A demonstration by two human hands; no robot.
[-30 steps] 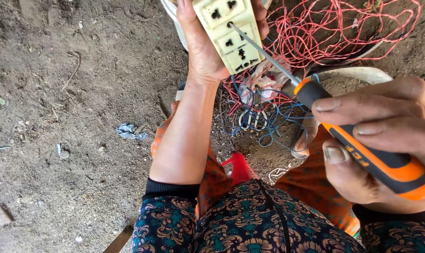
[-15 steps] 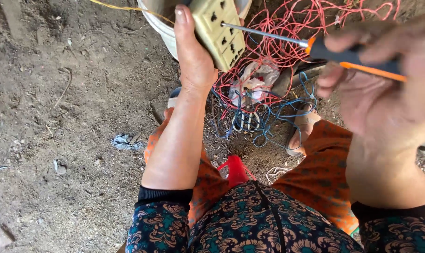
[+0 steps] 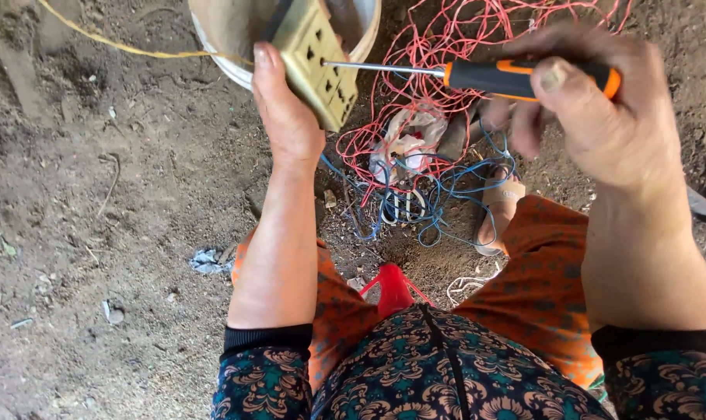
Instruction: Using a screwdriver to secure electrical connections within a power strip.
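Screwdriver with orange-and-black handle [image 3: 516, 78] lies horizontal in the right hand's [image 3: 602, 117] curled fingers, tip at the cream plastic socket strip [image 3: 318, 62] clasped by the left hand [image 3: 287, 117].

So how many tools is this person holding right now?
1: a screwdriver with an orange and black handle, in the right hand, its tip against the socket block held by the left hand. Others may lie hidden among the wires.

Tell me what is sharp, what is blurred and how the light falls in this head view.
Head view: even, soft daylight with no glare; the left hand, the beige socket block and the dirt ground are fairly sharp; the right hand on the orange-and-black screwdriver is smeared by motion blur at the fingers; the wide lens makes the forearms loom large; the red wire tangle is clear.
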